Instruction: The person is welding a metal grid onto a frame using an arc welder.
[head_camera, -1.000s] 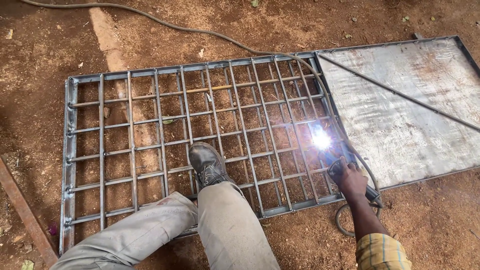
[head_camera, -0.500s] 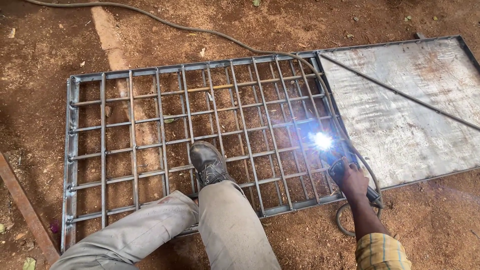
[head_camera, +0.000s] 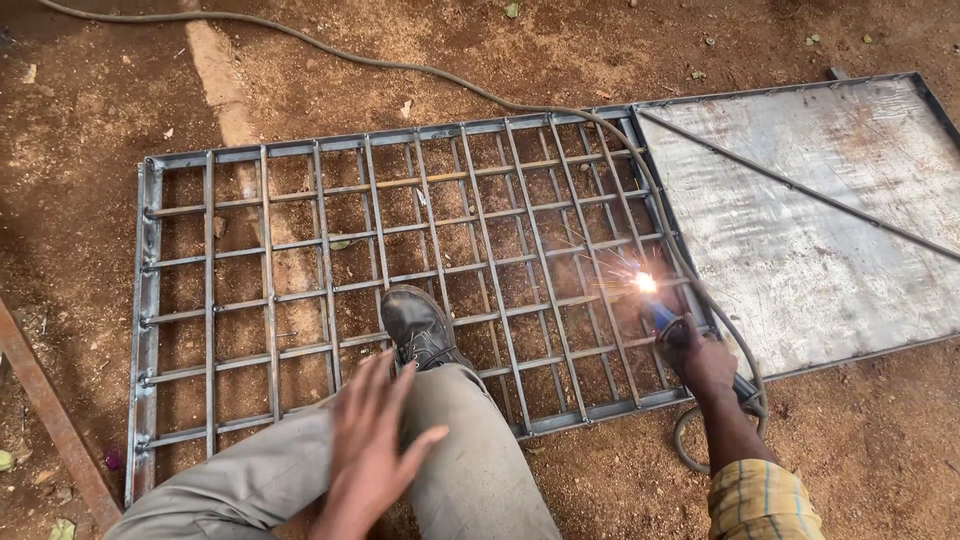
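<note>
Currently we are gripping the welding holder (head_camera: 668, 325) in our right hand (head_camera: 706, 362), fingers closed around its handle, so that its tip meets the metal grid (head_camera: 300, 290) near the grid's right edge, toward its lower right corner. A bright arc (head_camera: 645, 283) is burning at that contact, throwing short sparks. We are keeping the cable (head_camera: 420, 75) trailing off past the grid's top edge across the dirt, away from the arc. Our left hand (head_camera: 375, 440) is open, fingers spread, holding nothing; it is hovering over or resting on our knee, and we cannot tell which. Our boot (head_camera: 418, 325) is standing on the grid near its bottom edge, probably pinning the bars flat. A steel sheet (head_camera: 800, 230) is lying against the grid's right edge.
</note>
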